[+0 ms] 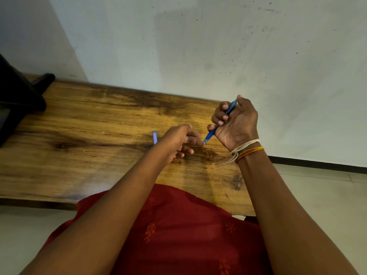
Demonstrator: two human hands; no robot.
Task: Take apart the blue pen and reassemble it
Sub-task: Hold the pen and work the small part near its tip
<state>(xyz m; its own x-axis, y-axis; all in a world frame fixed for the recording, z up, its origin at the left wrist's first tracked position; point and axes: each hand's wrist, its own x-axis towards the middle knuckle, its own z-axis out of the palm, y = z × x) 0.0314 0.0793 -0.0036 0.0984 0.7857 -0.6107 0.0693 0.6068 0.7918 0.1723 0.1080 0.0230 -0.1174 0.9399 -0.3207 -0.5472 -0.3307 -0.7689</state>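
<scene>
Blue pen [220, 124] clamped in the right hand [236, 124], fingers curled round the barrel, palm turned toward the camera, tip slanting down and left, raised just above the wooden counter [89, 116]. Left hand [178, 140] just left of the pen tip, loosely half-curled, fingertips touching or almost touching the tip, clamped on nothing visible. Small pale blue piece [155, 136] lying on the counter just left of the left hand, partly hidden behind it; thread bands [246, 150] round the right wrist.
</scene>
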